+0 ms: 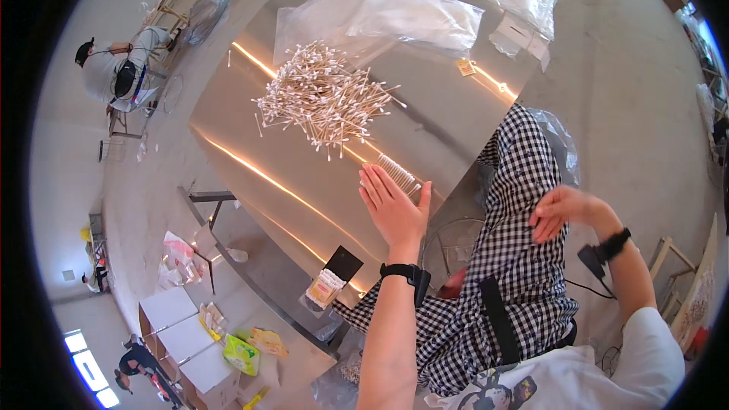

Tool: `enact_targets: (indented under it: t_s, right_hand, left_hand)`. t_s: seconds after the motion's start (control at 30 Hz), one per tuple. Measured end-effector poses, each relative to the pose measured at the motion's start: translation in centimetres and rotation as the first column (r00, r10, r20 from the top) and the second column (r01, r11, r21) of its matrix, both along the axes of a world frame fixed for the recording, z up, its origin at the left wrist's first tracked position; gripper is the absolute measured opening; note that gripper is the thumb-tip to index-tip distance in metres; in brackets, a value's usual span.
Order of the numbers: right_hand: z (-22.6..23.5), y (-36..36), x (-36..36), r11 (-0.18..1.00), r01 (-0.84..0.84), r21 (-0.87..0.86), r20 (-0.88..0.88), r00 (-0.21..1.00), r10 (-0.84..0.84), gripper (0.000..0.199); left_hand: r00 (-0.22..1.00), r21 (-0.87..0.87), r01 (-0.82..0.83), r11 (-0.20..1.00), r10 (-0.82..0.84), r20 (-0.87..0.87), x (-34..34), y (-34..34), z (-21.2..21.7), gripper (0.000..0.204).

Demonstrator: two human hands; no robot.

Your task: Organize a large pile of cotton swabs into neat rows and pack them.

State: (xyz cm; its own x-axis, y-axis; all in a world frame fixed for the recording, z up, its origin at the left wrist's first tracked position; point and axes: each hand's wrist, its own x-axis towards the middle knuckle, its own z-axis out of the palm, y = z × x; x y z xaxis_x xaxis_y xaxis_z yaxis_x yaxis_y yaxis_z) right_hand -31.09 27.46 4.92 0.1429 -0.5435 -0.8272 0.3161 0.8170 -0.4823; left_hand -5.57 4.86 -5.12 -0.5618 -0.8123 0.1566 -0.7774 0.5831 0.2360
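My left hand [393, 205] lies flat near the table's close edge, with its fingers stretched out and its thumb spread. Against it, on the side away from me, is a neat row of cotton swabs [399, 172], partly hidden by the fingers. Beyond that, a large loose pile of cotton swabs [325, 99] is heaped on the shiny metal table [266, 159]. My right hand [558, 211] hangs in the air over my checked trouser leg, off the table. Its fingers are loosely bent and slightly blurred, and I see nothing in them.
Clear plastic bags [414, 19] lie along the table's far side, with a small yellowish card [465, 67] to their right. A small packet of swabs [326, 285] and a black square piece [344, 264] sit at the left near corner. White boxes [171, 311] stand lower left; other people work farther off.
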Motion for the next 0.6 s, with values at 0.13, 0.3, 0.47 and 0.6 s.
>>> enact_targets:
  t_s: [0.13, 0.3, 0.47, 0.6]
  right_hand:
    - [-2.5, -2.9, -3.7, 0.994, -0.091, -0.055, -0.858, 0.514, 0.0, 0.034]
    - [-2.9, -10.5, 1.3, 0.922, -0.388, 0.007, -1.0, 0.008, 0.011, 0.047]
    - [-0.5, -10.8, 5.5, 0.713, -0.619, 0.33, -0.922, -0.05, 0.383, 0.058]
    - [0.6, -8.1, 4.8, 0.876, -0.483, 0.004, -0.992, 0.106, 0.063, 0.049]
  left_hand:
    - [1.0, -0.003, 0.005, 1.0, -0.005, 0.01, 0.2, 0.1, -0.2, 0.103]
    - [0.999, 0.032, -0.026, 0.999, 0.025, 0.039, 0.9, -0.3, -0.2, 0.103]
    - [1.0, 0.02, -0.018, 1.0, 0.017, 0.021, 0.9, -0.3, 0.2, 0.102]
    - [1.0, 0.018, -0.016, 1.0, 0.016, 0.018, 1.0, -0.2, 0.5, 0.102]
